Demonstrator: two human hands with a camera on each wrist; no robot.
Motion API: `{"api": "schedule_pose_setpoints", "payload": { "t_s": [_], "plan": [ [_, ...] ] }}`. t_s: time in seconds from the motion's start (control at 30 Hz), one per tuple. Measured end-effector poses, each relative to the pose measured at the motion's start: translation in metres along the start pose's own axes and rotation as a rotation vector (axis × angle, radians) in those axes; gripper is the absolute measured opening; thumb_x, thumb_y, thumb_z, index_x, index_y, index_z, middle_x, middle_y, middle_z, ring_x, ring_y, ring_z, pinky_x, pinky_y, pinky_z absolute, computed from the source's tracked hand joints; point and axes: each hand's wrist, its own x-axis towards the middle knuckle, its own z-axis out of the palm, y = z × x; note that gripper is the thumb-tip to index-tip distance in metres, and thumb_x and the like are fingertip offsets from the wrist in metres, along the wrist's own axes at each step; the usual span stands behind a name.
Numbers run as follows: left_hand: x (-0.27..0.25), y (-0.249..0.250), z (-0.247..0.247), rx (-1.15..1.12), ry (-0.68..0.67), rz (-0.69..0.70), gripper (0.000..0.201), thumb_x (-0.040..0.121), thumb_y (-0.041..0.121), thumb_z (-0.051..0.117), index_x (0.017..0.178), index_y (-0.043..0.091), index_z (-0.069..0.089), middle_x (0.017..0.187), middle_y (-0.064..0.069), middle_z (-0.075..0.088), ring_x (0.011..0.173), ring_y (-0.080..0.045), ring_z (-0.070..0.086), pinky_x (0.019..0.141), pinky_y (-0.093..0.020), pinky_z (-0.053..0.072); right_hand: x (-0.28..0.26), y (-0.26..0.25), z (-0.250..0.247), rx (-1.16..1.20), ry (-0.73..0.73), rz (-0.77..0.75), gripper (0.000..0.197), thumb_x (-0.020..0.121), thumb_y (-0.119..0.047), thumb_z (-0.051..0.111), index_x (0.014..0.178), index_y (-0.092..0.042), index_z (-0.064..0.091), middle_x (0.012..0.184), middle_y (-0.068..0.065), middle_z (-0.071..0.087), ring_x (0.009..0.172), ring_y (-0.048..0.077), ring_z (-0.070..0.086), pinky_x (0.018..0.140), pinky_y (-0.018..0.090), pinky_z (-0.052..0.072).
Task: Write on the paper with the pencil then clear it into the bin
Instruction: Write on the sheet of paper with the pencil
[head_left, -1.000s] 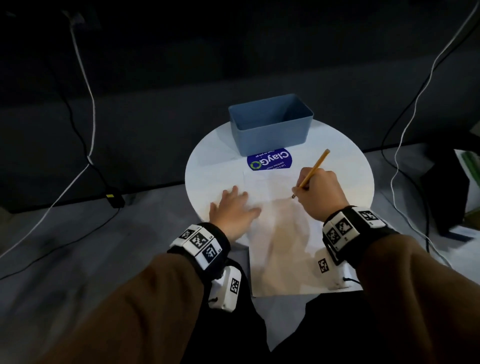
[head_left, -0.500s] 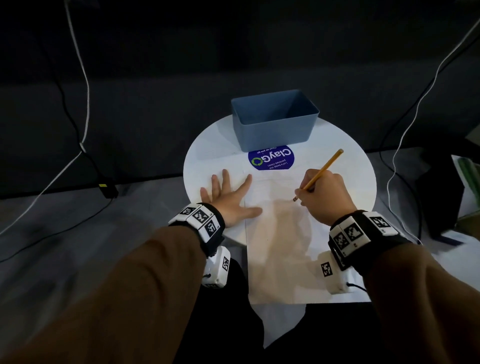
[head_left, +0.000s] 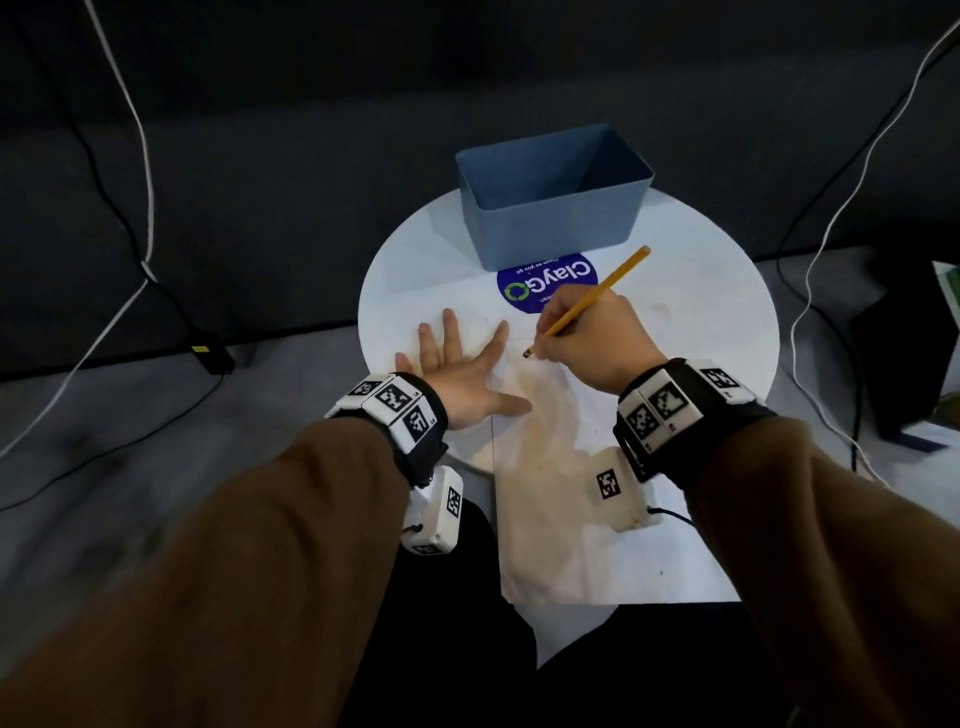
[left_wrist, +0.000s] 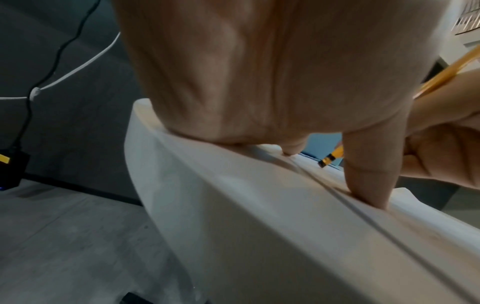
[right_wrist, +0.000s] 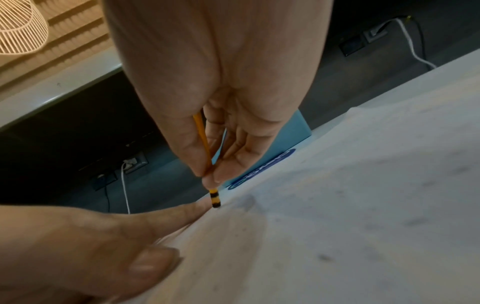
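Observation:
A white sheet of paper (head_left: 597, 525) lies on the round white table (head_left: 701, 312) and hangs over its near edge. My left hand (head_left: 462, 374) lies flat with fingers spread on the paper's left edge, thumb (left_wrist: 369, 174) pressed down on it. My right hand (head_left: 592, 338) grips a yellow pencil (head_left: 597, 293) in a writing hold. The pencil's black-banded lower end (right_wrist: 215, 200) touches the paper near the left index finger. The blue bin (head_left: 553, 195) stands open at the table's far side.
A round blue ClayGo sticker (head_left: 550, 288) sits on the table between the bin and the paper. Black and white cables (head_left: 140, 218) run over the grey floor at left and right. A dark box (head_left: 904, 353) stands on the floor at right.
My left hand has spread its fingers flat on the paper's left edge. My right hand with the pencil has moved left, toward the left index finger. The head view has shifted closer.

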Motion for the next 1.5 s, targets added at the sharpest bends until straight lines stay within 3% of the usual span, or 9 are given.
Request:
{"api": "schedule_pose_setpoints", "payload": {
  "t_s": [0.13,0.23,0.3,0.47,0.7,0.87,1.03,1.23,1.5],
  "plan": [
    [0.0,0.0,0.0,-0.021,0.003,0.003,0.103,0.079,0.077,0.055,0.15,0.054,-0.016,0.156,-0.006,-0.04,0.145,-0.036,-0.033,0.115,-0.064,-0.011,0.011,-0.008,0.01,-0.036,-0.005,-0.072,0.006,0.081,-0.012,0.076,0.081,-0.014,0.071,0.073,-0.002,0.072,0.076,0.012,0.066,0.068,0.019,0.05],
    [-0.001,0.001,0.0,-0.039,0.001,0.0,0.103,0.082,0.074,0.057,0.151,0.052,-0.016,0.156,-0.007,-0.04,0.144,-0.034,-0.034,0.116,-0.062,-0.013,0.016,-0.012,0.016,-0.065,-0.024,-0.143,0.013,0.087,-0.018,0.073,0.077,-0.013,0.066,0.068,0.0,0.07,0.078,0.018,0.068,0.077,0.034,0.055],
    [-0.001,0.001,0.0,-0.044,-0.002,-0.001,0.103,0.082,0.072,0.058,0.151,0.052,-0.016,0.156,-0.006,-0.04,0.144,-0.034,-0.034,0.116,-0.062,-0.012,0.018,-0.015,0.017,-0.121,-0.06,-0.174,0.02,0.09,-0.02,0.071,0.075,-0.011,0.062,0.068,0.003,0.067,0.078,0.023,0.066,0.076,0.039,0.054],
    [0.004,0.001,-0.003,-0.021,-0.034,-0.013,0.102,0.083,0.073,0.055,0.15,0.053,-0.019,0.154,-0.007,-0.043,0.144,-0.036,-0.035,0.116,-0.063,-0.011,0.023,-0.016,0.009,-0.263,-0.08,-0.158,0.026,0.093,-0.021,0.069,0.072,-0.01,0.057,0.072,0.006,0.059,0.078,0.024,0.058,0.067,0.03,0.042],
    [0.003,0.002,-0.002,0.002,-0.02,-0.012,0.1,0.084,0.074,0.054,0.151,0.051,-0.016,0.157,-0.009,-0.039,0.145,-0.038,-0.032,0.116,-0.064,-0.008,0.019,-0.024,0.019,-0.282,-0.113,-0.186,0.03,0.093,-0.021,0.066,0.068,-0.016,0.051,0.067,0.0,0.053,0.075,0.022,0.052,0.07,0.03,0.041],
    [0.002,0.001,-0.003,-0.02,-0.037,-0.012,0.102,0.083,0.075,0.054,0.15,0.051,-0.019,0.155,-0.008,-0.042,0.144,-0.036,-0.034,0.116,-0.064,-0.009,0.02,-0.016,0.005,-0.281,-0.068,-0.129,0.018,0.091,-0.02,0.07,0.078,-0.007,0.065,0.079,0.008,0.067,0.086,0.029,0.063,0.081,0.04,0.054],
    [0.003,0.0,-0.004,-0.017,-0.051,-0.002,0.102,0.083,0.075,0.054,0.15,0.051,-0.019,0.153,-0.009,-0.045,0.142,-0.038,-0.036,0.115,-0.065,-0.01,0.016,-0.021,0.016,-0.261,-0.079,-0.173,0.022,0.093,-0.021,0.067,0.075,-0.008,0.063,0.074,0.007,0.067,0.085,0.029,0.061,0.08,0.038,0.051],
    [0.003,-0.001,-0.003,-0.03,-0.041,-0.006,0.103,0.083,0.074,0.056,0.15,0.051,-0.019,0.154,-0.008,-0.043,0.144,-0.037,-0.035,0.116,-0.065,-0.01,0.02,-0.007,-0.004,-0.288,-0.036,-0.07,0.017,0.088,-0.018,0.071,0.075,-0.011,0.064,0.075,0.006,0.069,0.082,0.025,0.067,0.078,0.037,0.055],
    [0.001,0.001,-0.004,-0.032,-0.043,0.003,0.102,0.084,0.073,0.055,0.151,0.05,-0.019,0.154,-0.01,-0.043,0.143,-0.039,-0.035,0.115,-0.066,-0.01,0.015,-0.017,0.019,-0.186,-0.069,-0.145,0.02,0.092,-0.021,0.07,0.076,-0.012,0.063,0.073,0.007,0.069,0.083,0.027,0.068,0.081,0.041,0.057]
  ]
}}
